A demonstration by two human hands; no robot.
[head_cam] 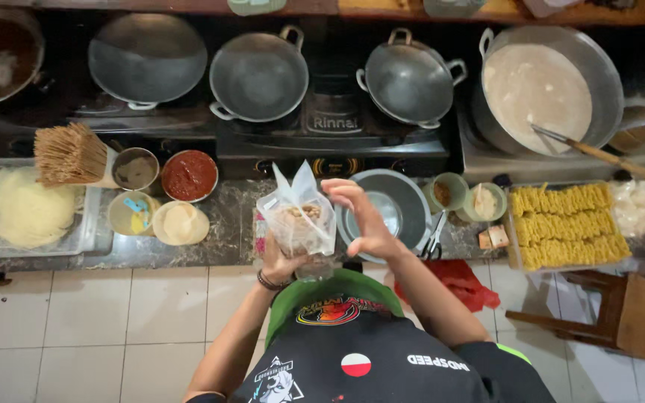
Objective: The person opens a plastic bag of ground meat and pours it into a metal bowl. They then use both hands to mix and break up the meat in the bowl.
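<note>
It was a food-stall kitchen: woks (259,75) on a stove (334,142) at 12 o'clock, noodle blocks (565,224) at 3 o'clock.

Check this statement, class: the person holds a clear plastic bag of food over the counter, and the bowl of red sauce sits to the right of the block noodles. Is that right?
Not quite. In the head view, the bowl of red sauce sits far to the left of the block noodles, beside the bundle of sticks. The rest holds: the left hand holds the clear plastic bag over the counter.

— Any packages showing on my feed?
— I'm seeing a clear plastic bag (296,216) of brownish food sitting between both hands above the counter (225,224), and small tan packets (493,238) lying beside the yellow noodle blocks (565,224).
</note>
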